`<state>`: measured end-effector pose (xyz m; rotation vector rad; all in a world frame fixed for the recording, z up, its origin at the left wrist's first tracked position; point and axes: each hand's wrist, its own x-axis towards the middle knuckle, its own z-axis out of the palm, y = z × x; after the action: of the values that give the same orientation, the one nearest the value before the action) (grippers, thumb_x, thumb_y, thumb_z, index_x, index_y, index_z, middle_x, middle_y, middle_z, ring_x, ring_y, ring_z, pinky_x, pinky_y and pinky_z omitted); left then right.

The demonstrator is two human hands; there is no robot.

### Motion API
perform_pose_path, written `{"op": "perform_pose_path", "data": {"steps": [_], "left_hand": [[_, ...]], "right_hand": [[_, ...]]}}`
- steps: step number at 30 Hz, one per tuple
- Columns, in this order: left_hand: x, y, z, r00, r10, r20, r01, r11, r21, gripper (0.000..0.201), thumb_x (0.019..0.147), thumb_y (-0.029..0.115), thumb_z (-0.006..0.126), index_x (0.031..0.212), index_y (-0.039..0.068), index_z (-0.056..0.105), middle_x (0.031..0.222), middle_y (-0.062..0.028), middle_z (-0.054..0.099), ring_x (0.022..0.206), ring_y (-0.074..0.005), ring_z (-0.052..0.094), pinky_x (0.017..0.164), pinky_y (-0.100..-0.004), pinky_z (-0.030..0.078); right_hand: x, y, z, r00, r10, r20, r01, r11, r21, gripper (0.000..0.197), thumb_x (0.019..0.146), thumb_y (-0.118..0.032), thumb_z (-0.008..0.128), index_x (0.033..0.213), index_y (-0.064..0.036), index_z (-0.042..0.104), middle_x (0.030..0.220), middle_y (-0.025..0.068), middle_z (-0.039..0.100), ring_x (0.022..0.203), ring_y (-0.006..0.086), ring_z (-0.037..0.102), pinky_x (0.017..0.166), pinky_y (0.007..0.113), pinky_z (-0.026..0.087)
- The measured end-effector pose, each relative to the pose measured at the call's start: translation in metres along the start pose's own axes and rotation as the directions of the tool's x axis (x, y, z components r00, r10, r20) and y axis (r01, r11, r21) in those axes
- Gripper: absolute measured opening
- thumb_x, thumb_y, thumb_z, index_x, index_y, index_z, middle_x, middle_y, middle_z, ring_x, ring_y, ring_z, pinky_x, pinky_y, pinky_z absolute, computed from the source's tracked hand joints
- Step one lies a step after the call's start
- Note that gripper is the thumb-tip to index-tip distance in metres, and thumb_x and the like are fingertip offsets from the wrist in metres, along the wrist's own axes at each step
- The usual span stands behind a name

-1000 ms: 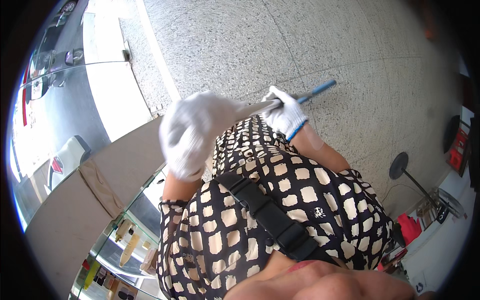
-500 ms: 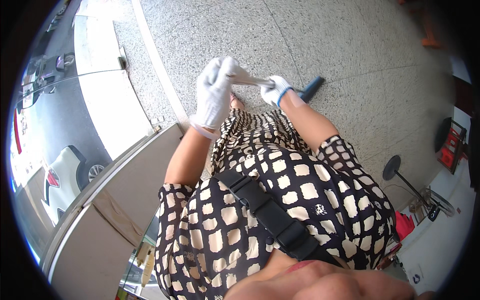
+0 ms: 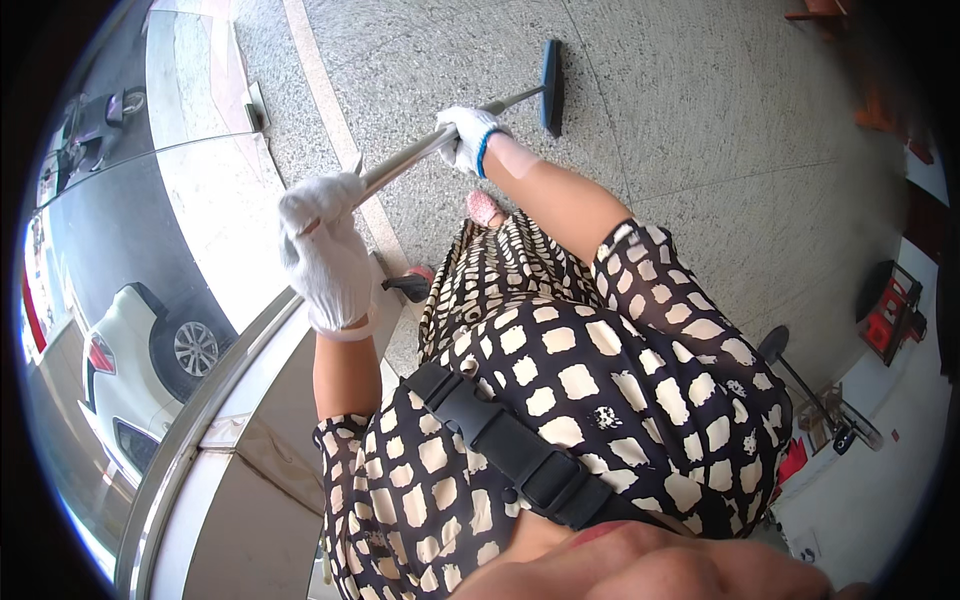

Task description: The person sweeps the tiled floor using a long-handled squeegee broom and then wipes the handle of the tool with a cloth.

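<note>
Jointly gripped blue-headed pole (image 3: 405,161), gloved left hand (image 3: 325,235), gloved right hand (image 3: 472,140).

No text, label, number or sign can be read, either near the fingers (image 3: 463,121) or farther off.

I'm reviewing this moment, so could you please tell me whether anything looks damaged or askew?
Nothing clearly stands out: the gloved left hand and right hand both hold the pole, whose blue head looks intact.

Head-worn fisheye, close above chest (image 3: 650,430), facing down past left hand (image 3: 327,250), right hand (image 3: 468,142) to floor (image 3: 710,110).
</note>
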<state>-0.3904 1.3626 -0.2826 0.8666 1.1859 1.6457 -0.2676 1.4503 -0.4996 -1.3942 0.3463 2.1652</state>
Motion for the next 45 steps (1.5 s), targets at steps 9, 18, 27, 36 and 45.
{"op": "perform_pose_path", "data": {"steps": [9,18,27,36,45], "left_hand": [[0.049,-0.007,0.004,0.829,-0.002,0.560,0.147,0.966,-0.214,0.046,0.100,0.046,0.038,0.072,0.011,0.046,0.065,-0.0021,0.042,0.062,-0.0173,0.040,0.075,-0.0374,0.047],[0.153,-0.077,0.093,0.622,-0.643,0.446,0.477,0.763,0.435,0.026,0.096,0.026,0.058,0.080,0.004,0.058,0.083,-0.0029,0.061,0.082,-0.0128,0.058,0.083,-0.0324,0.047],[0.307,-0.060,0.101,0.805,-0.350,0.479,0.215,0.924,0.315,0.031,0.090,0.025,0.065,0.066,0.005,0.059,0.074,-0.0064,0.065,0.078,-0.0150,0.066,0.083,-0.0374,0.055],[0.416,-0.039,0.044,0.874,0.002,0.486,-0.021,0.999,0.032,0.023,0.096,0.016,0.056,0.084,-0.004,0.057,0.068,-0.0062,0.051,0.064,-0.0164,0.048,0.066,-0.0329,0.042],[0.496,-0.015,-0.036,0.880,0.116,0.461,-0.121,0.993,-0.019,0.035,0.100,0.025,0.046,0.071,0.005,0.044,0.067,-0.0037,0.040,0.065,-0.0194,0.043,0.079,-0.0437,0.046]], "right_hand": [[-0.073,-0.024,-0.032,0.987,0.121,-0.109,-0.064,0.903,0.424,0.019,0.093,-0.012,0.056,0.080,-0.0022,0.047,0.068,0.0000,0.051,0.047,0.0099,0.048,0.040,0.024,0.047],[0.030,-0.083,-0.121,0.934,0.344,-0.095,-0.229,0.781,0.581,0.021,0.092,-0.013,0.047,0.074,-0.0023,0.050,0.062,0.0057,0.053,0.044,0.0138,0.052,0.035,0.024,0.046],[0.058,-0.207,0.065,0.947,0.312,-0.078,-0.177,0.709,0.683,0.018,0.092,-0.011,0.050,0.077,-0.0008,0.049,0.068,0.0071,0.056,0.047,0.0097,0.052,0.036,0.018,0.046],[0.138,-0.271,0.230,0.937,0.331,0.108,-0.334,0.765,0.551,0.015,0.090,-0.014,0.057,0.085,-0.0026,0.049,0.078,0.0071,0.058,0.057,0.0115,0.056,0.046,0.020,0.051],[0.178,-0.271,0.345,0.966,0.132,0.223,-0.205,0.916,0.346,0.016,0.092,-0.009,0.057,0.085,-0.0028,0.044,0.075,0.0035,0.053,0.053,0.0076,0.051,0.044,0.019,0.048]]}}
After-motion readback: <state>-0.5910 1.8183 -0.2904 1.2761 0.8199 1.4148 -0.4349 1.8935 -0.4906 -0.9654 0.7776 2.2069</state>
